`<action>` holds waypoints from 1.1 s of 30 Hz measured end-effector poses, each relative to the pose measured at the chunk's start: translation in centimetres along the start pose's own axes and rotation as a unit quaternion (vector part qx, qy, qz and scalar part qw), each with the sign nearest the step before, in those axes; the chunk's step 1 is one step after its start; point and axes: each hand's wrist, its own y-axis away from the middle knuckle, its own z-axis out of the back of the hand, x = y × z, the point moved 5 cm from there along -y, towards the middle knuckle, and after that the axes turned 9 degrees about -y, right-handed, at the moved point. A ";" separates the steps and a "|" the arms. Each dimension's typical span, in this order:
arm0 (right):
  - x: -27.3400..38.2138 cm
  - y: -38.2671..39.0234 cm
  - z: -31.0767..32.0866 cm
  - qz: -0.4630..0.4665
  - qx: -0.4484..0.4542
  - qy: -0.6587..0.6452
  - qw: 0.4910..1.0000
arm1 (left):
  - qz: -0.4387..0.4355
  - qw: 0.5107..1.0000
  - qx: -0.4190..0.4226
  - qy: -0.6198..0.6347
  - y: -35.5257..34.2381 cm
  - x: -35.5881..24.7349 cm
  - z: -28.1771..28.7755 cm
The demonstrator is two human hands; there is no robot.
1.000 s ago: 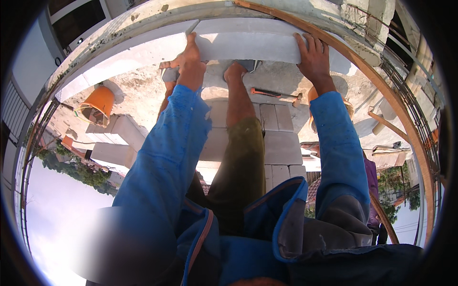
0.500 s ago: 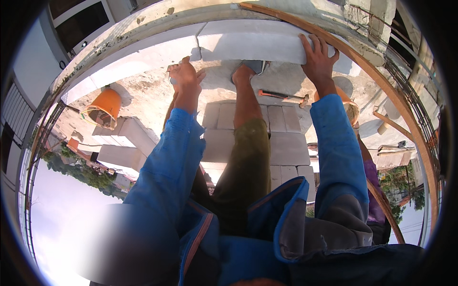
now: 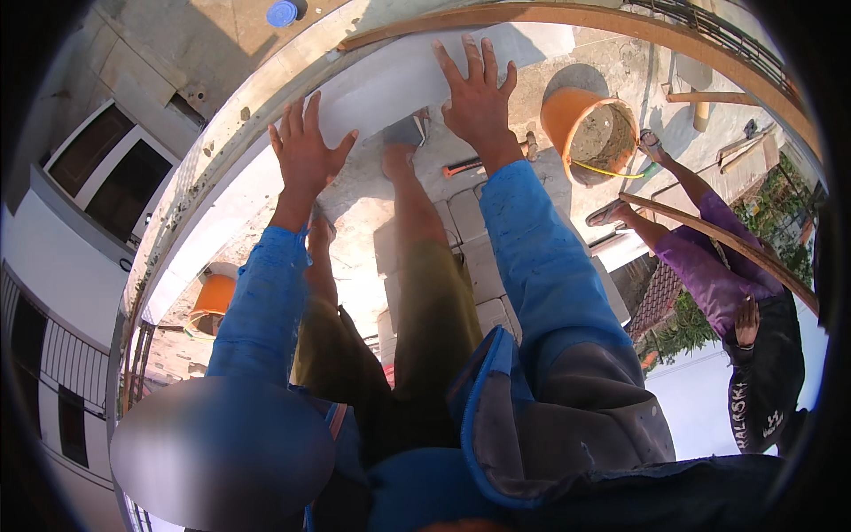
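At the pale blocks, hands spread (contact unclear), hammer partly hidden

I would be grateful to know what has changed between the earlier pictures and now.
The left hand, curled at the near edge of the white blocks earlier, now reaches up over them, spread open; the right hand has spread open too. The view has swung right, showing more of the co-worker in purple. The hammer stayed on the ground.
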 end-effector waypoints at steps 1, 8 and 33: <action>0.2 1.5 0.6 -0.054 -0.038 -0.083 0.994 | -0.031 0.999 0.012 -0.004 -0.9 -1.1 -0.1; -5.3 5.4 -8.4 -0.437 -0.225 -0.643 0.587 | -0.134 0.987 0.079 -0.049 -5.0 -8.6 -4.5; -7.6 4.4 -6.5 -0.477 -0.169 -0.786 0.355 | -0.183 0.981 0.049 0.029 -7.8 -7.3 -4.3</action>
